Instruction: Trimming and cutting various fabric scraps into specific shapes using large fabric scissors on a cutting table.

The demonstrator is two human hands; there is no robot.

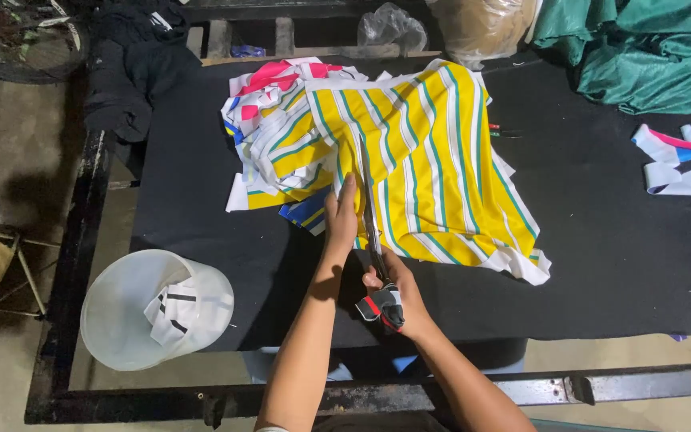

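Yellow striped fabric point(429, 160) spread mid-table on black cloth table point(601, 256), soft and rumpled, white and teal bands. Long scissors point(371, 216) lying across it, blade tips lost in the folds, taped handles partly hidden. Right hand point(397, 292) at 6 o'clock, clamped round the scissor handles. Left hand point(341, 216) flat, fingers together, pressing the cloth edge. Pale plastic bucket point(153, 308) with scraps at 8 o'clock. Green cloth point(649, 56) at 2 o'clock, cut off by the frame.

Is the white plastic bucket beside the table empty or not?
Not empty. The white plastic bucket holds a few white fabric scraps with dark marks; most of its inside is bare.
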